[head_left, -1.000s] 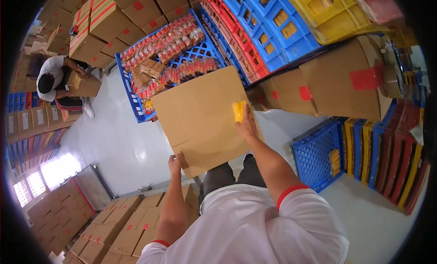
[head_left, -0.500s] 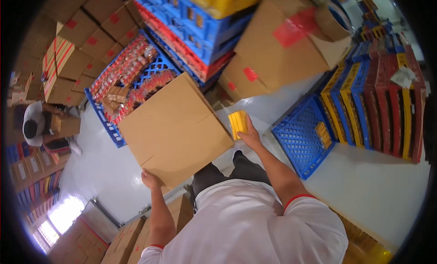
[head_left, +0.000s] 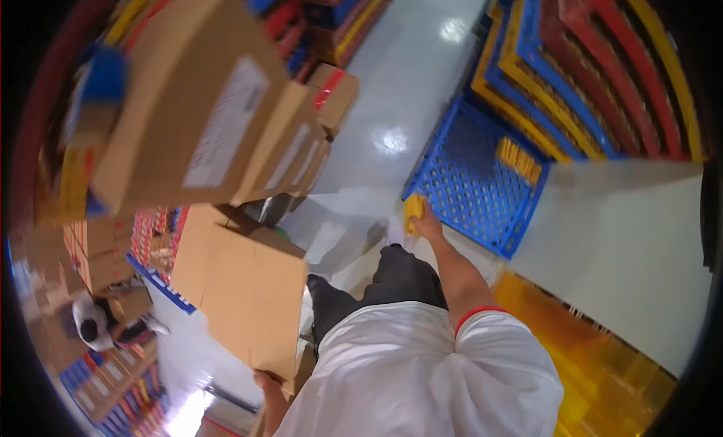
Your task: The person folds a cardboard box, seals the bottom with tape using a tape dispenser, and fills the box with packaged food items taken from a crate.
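Observation:
My right hand [head_left: 427, 220] is closed around a yellow packet [head_left: 413, 214], close to the near left corner of a blue plastic crate [head_left: 474, 184]. Inside that crate, near its far right side, lie several yellow packets [head_left: 519, 160]. On the other side, my left hand [head_left: 268, 382] grips the lower edge of a large cardboard box [head_left: 252, 301]; the fingers are partly hidden by it. Behind the cardboard, part of a blue crate with red-and-clear packages [head_left: 154, 237] shows.
Stacked red, blue and yellow crates [head_left: 595, 75] stand at the upper right. Labelled cardboard boxes [head_left: 173, 113] fill the upper left. A person [head_left: 94, 320] crouches at the lower left. Yellow translucent sheeting [head_left: 572, 362] lies at the lower right.
The view has swung to the right. My right hand has moved off the cardboard with the yellow packet, over to the blue crate. My left hand still holds the cardboard, now farther left.

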Tool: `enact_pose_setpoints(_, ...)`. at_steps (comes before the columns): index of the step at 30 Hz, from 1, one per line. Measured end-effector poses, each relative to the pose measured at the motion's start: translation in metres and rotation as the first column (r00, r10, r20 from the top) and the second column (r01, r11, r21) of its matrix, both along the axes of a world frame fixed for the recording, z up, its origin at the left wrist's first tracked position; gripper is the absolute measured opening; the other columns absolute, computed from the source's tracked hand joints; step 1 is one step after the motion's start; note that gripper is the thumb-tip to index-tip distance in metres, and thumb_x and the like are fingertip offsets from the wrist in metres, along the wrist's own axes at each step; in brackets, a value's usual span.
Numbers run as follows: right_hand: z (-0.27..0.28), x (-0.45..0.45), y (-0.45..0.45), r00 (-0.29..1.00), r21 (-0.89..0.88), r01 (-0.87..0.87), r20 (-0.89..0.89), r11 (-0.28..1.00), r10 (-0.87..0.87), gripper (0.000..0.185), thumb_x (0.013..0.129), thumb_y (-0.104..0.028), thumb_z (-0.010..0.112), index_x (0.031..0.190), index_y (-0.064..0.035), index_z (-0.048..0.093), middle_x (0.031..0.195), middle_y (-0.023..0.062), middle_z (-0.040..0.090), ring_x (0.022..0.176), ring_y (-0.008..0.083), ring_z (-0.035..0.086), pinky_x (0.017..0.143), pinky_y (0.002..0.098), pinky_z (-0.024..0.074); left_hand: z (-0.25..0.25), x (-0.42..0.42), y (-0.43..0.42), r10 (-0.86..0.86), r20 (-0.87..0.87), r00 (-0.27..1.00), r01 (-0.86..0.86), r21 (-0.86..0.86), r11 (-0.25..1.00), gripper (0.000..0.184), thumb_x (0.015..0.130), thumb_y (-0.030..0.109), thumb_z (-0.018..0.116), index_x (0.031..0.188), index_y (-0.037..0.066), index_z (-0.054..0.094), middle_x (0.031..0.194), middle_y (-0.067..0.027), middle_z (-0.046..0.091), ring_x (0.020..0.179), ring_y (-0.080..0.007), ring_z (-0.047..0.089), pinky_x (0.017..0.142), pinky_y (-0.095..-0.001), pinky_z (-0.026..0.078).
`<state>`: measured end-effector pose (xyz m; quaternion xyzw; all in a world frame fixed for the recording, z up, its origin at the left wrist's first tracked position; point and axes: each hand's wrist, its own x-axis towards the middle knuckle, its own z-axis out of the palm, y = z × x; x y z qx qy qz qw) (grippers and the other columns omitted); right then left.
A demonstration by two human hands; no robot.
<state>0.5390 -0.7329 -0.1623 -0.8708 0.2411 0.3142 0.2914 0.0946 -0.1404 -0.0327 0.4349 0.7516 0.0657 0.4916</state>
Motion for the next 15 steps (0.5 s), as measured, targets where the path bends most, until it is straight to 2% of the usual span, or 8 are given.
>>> enact_pose_setpoints(2, -0.034, 0.017, -0.055, 0.99, -0.026, 0.136, -0.034, 0.99, -0.137, 0.099, 0.084, -0.052, 0.073, 0.164, -0.0148, 0.027, 0.142, 0.0258, 0.06, 0.125, 0.0421, 0.063, 0.106, 0.0456, 0.0502, 0.025, 0.003, -0.033, 0.059, -0.022, 0.998, -0.062, -0.157, 0.986, 0.052, 0.105, 0.049, 0.045, 0.131, 0.007, 0.062, 0.118, -0.0151, 0.071, 0.108, -0.0341, 0.069, 0.087, -0.0522, 0.057)
enact_pose_setpoints(3, -0.063, 0.02, -0.08, 0.989, -0.051, 0.146, -0.024, 0.988, -0.147, 0.094, 0.085, -0.049, 0.073, 0.162, -0.015, 0.03, 0.139, 0.0239, 0.061, 0.122, 0.0405, 0.063, 0.106, 0.0456, 0.0501, 0.037, 0.008, -0.043, 0.061, -0.014, 0.998, -0.063, -0.244, 0.968, 0.052, 0.105, 0.049, 0.045, 0.133, 0.008, 0.061, 0.116, -0.015, 0.072, 0.109, -0.0341, 0.069, 0.087, -0.0523, 0.057)
enact_pose_setpoints(4, -0.092, 0.017, -0.107, 0.995, -0.102, 0.101, 0.0, 0.99, -0.102, 0.089, 0.086, -0.046, 0.072, 0.16, -0.0152, 0.033, 0.136, 0.0221, 0.063, 0.12, 0.0388, 0.064, 0.106, 0.0456, 0.0501, 0.049, 0.015, -0.043, 0.054, -0.042, 0.998, -0.062, -0.221, 0.973, 0.052, 0.105, 0.049, 0.045, 0.133, 0.008, 0.061, 0.116, -0.015, 0.072, 0.109, -0.0341, 0.069, 0.087, -0.0523, 0.057)
enact_pose_setpoints(6, -0.176, 0.001, -0.157, 0.994, -0.241, -0.101, 0.024, 0.965, 0.11, 0.078, 0.088, -0.039, 0.071, 0.156, -0.0157, 0.039, 0.13, 0.0184, 0.065, 0.115, 0.0354, 0.065, 0.106, 0.0455, 0.05, 0.099, 0.01, -0.049, -0.093, 0.094, 0.991, 0.129, -0.538, 0.833, 0.048, 0.106, 0.048, 0.048, 0.124, 0.005, 0.063, 0.08, -0.0084, 0.063, 0.06, -0.0171, 0.052, 0.054, -0.031, 0.044)
enact_pose_setpoints(9, -0.328, -0.034, -0.234, 0.775, -0.531, -0.528, 0.019, 0.663, 0.632, 0.064, 0.091, -0.029, 0.069, 0.15, -0.0164, 0.048, 0.121, 0.0129, 0.069, 0.107, 0.0304, 0.067, 0.106, 0.0455, 0.0499, 0.13, 0.02, -0.074, -0.145, 0.032, 0.989, 0.143, -0.472, 0.87, 0.051, 0.106, 0.05, 0.047, 0.126, 0.005, 0.062, 0.083, -0.0092, 0.063, 0.063, -0.0182, 0.053, 0.057, -0.0323, 0.045)
enact_pose_setpoints(13, -0.389, -0.016, -0.273, 0.94, -0.317, -0.125, 0.264, 0.94, 0.214, 0.058, 0.092, -0.027, 0.074, 0.144, -0.01, 0.055, 0.115, 0.0123, 0.07, 0.097, 0.0263, 0.069, 0.084, 0.0412, 0.0585, 0.138, 0.06, -0.106, -0.077, -0.147, 0.986, 0.028, -0.311, 0.95, 0.055, 0.105, 0.052, 0.046, 0.128, 0.004, 0.061, 0.088, -0.0104, 0.064, 0.068, -0.0197, 0.055, 0.061, -0.0341, 0.047)
enact_pose_setpoints(14, -0.425, -0.019, -0.278, 0.963, -0.052, 0.171, 0.219, 0.984, -0.156, 0.061, 0.09, -0.023, 0.075, 0.145, -0.0076, 0.052, 0.119, 0.0134, 0.068, 0.098, 0.0266, 0.068, 0.082, 0.0412, 0.059, 0.138, 0.074, -0.117, -0.06, -0.168, 0.984, 0.008, -0.291, 0.957, 0.056, 0.105, 0.053, 0.045, 0.128, 0.004, 0.061, 0.089, -0.0106, 0.064, 0.069, -0.02, 0.056, 0.062, -0.0345, 0.047)
enact_pose_setpoints(15, -0.461, -0.021, -0.281, 0.845, 0.145, 0.5, 0.133, 0.854, -0.518, 0.065, 0.089, -0.019, 0.076, 0.147, -0.0052, 0.05, 0.122, 0.0145, 0.066, 0.1, 0.0269, 0.068, 0.08, 0.0412, 0.0596, 0.137, 0.082, -0.124, -0.043, -0.192, 0.981, -0.012, -0.275, 0.961, 0.057, 0.105, 0.054, 0.045, 0.129, 0.004, 0.06, 0.09, -0.0109, 0.064, 0.07, -0.0204, 0.056, 0.062, -0.0349, 0.047)
